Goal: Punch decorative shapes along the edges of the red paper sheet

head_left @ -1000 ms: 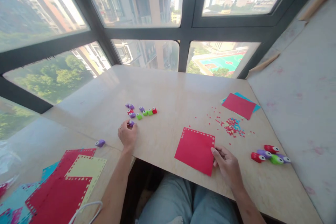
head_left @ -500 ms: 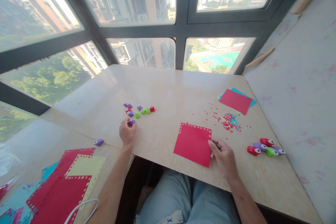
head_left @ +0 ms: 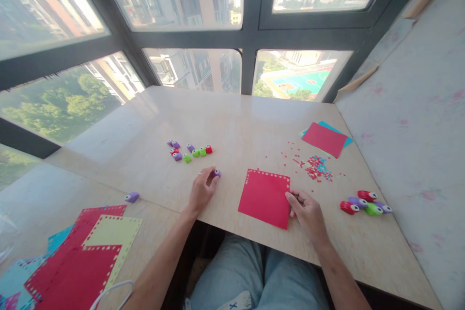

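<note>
Between the fingers of my left hand (head_left: 203, 189) is a small purple craft punch (head_left: 217, 173), held just above or on the table left of the red paper. The red paper sheet (head_left: 264, 199) lies in front of me, with punched holes along its top edge and down part of its upper left and right sides. My right hand (head_left: 305, 213) pinches its right edge between thumb and fingers. Several small purple, green and red punches (head_left: 196, 153) stand in a loose group beyond my left hand.
Punched confetti (head_left: 317, 168) is scattered right of the sheet, below stacked red and blue paper (head_left: 324, 139). Larger punches (head_left: 366, 203) sit at the right by the wall. At left lie a lone purple punch (head_left: 132, 197), hole-edged sheets (head_left: 82, 261) and a white cable (head_left: 116, 285).
My left hand has moved right, away from the group of punches and toward the red paper, carrying the purple punch. My right hand stays on the paper's edge.
</note>
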{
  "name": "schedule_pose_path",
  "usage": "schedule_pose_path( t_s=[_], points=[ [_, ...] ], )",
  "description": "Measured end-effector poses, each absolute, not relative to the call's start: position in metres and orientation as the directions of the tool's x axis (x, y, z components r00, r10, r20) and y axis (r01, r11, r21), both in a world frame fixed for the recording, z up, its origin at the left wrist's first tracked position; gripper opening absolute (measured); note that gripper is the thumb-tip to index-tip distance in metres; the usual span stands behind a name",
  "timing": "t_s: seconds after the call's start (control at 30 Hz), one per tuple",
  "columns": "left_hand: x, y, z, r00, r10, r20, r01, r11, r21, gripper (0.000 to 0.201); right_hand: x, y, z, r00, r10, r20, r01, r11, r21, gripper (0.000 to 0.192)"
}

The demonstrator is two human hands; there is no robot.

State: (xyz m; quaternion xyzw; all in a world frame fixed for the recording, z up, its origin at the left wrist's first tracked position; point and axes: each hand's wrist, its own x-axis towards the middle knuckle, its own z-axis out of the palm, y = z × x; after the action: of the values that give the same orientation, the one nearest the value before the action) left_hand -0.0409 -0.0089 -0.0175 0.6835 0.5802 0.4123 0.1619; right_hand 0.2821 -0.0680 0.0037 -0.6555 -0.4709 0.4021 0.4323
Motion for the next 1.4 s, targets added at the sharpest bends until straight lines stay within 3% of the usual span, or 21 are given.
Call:
schedule_pose_path(
  t_s=[0.33, 0.5, 0.73, 1.0, 1.17, 1.4],
  points=[
    [0.01, 0.01, -0.014, 0.212, 0.925, 0.317, 0.573, -0.38, 0.726, 0.027, 0.285, -0.04, 0.009, 0.234, 0.968, -0.09, 0.348, -0.17, -0.922, 0.04],
    [0.029, 0.022, -0.015, 0.192, 0.935, 0.299, 0.571, -0.354, 0.741, 0.032, 0.288, -0.023, 0.008, 0.263, 0.959, -0.101, 0.333, -0.189, -0.924, 0.043],
    [0.056, 0.036, -0.015, 0.212, 0.94, 0.267, 0.58, -0.341, 0.74, 0.035, 0.306, -0.004, 0.001, 0.371, 0.929, -0.001, 0.337, -0.136, -0.932, 0.038],
    [0.075, 0.045, -0.018, 0.15, 0.954, 0.259, 0.563, -0.297, 0.771, 0.034, 0.314, -0.002, -0.005, 0.391, 0.921, -0.005, 0.227, -0.102, -0.969, 0.041],
    [0.073, 0.048, -0.025, 0.084, 0.97, 0.227, 0.472, -0.24, 0.848, 0.033, 0.319, 0.0, -0.011, 0.376, 0.925, 0.046, 0.177, -0.023, -0.984, 0.034],
    [0.068, 0.048, -0.028, 0.103, 0.973, 0.205, 0.375, -0.229, 0.898, 0.031, 0.32, 0.0, -0.006, 0.401, 0.916, -0.022, 0.06, -0.05, -0.997, 0.034]
  ],
)
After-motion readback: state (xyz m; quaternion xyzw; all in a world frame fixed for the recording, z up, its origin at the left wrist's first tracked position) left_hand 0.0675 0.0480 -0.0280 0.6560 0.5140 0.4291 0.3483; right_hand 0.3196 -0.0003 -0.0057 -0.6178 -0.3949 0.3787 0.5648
